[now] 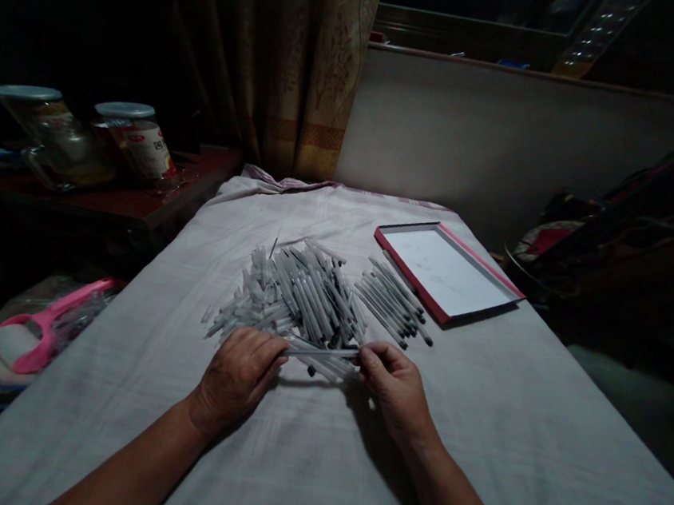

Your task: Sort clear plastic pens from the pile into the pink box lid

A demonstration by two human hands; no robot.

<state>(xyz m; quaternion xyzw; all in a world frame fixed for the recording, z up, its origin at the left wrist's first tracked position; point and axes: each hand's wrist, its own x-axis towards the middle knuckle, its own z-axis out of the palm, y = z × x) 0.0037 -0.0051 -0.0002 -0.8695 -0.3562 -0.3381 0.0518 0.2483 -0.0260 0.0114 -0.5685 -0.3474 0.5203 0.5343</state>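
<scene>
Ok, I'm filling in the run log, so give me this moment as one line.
left hand: grips pen end | right hand: grips other end | loose pile behind | neat row beside tray

Left hand (240, 375), right hand (394, 383) palm-down; fingertips pinched inward

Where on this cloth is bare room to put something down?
Free: the cloth nearer than the left hand and right hand, which hold one pen; the area right of the hands, nearer than the tray; the cloth behind the pen pile toward the curtain. Crowded: pile, pen row and tray sit close.
</scene>
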